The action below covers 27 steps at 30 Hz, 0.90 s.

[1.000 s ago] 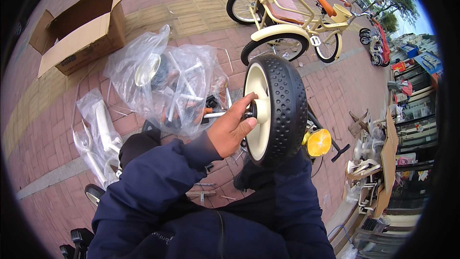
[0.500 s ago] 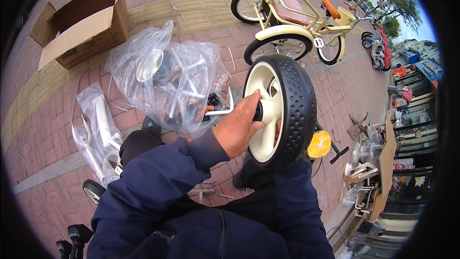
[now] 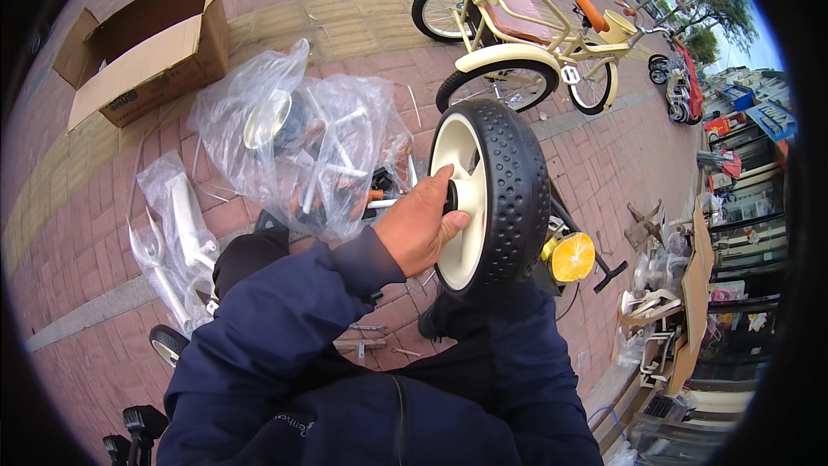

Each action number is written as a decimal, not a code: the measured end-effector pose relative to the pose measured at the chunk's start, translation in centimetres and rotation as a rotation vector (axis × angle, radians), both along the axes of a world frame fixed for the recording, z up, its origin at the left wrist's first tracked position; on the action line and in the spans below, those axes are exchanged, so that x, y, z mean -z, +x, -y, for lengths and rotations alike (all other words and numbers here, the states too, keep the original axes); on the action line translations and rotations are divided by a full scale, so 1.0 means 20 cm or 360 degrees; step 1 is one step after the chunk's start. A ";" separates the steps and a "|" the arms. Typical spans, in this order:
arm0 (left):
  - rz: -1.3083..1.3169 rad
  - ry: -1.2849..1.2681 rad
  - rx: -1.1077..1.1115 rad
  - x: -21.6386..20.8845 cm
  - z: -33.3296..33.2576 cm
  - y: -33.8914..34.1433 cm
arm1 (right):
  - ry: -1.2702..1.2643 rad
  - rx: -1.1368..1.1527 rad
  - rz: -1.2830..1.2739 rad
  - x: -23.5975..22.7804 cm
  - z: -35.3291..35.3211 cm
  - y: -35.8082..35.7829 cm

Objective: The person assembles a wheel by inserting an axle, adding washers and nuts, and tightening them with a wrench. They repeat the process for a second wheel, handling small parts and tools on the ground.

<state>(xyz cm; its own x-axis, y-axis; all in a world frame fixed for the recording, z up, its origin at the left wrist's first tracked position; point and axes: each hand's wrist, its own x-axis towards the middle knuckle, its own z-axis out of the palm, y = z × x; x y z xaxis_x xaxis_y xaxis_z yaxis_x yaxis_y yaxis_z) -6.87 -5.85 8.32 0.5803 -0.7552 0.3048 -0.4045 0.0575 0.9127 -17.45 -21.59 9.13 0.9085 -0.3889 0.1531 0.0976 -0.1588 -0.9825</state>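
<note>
Upright in front of me is a cream wheel with a black knobbed tyre [image 3: 515,198], turned so its left face shows. My left hand [image 3: 420,217] grips it at the black axle end of the hub, thumb and fingers closed around that part. My right sleeve [image 3: 536,354] runs up to the wheel's lower edge. Behind the wheel my right hand is hidden, so its fingers do not show. Left of my hand lies a clear plastic bag [image 3: 302,142] holding white tubes and other parts.
An open cardboard box [image 3: 155,52] stands at the far left, near plastic-wrapped white frame parts [image 3: 178,242]. A cream tricycle [image 3: 517,52] is parked ahead. A round yellow-orange object [image 3: 573,257] and a small black-handled pump [image 3: 611,277] sit right. Cardboard and parts [image 3: 660,293] line the right side.
The wheel has shifted slightly left and turned a little, with my left hand moving along on its hub. More of the yellow object's surroundings now shows beside the tyre.
</note>
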 end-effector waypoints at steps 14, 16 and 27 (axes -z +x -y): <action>-0.0713 -0.0454 0.0184 0.17 -0.01 0.09 | 0.1121 -0.0237 -0.0123 -0.14 -0.03 -0.02; -0.1378 -0.0699 0.0280 0.16 0.00 0.09 | 0.1194 -0.0177 -0.0054 -0.14 0.04 -0.01; -0.0536 -0.0341 -0.0773 -0.01 -0.19 0.24 | 0.0381 0.0458 -0.0745 0.44 0.42 0.06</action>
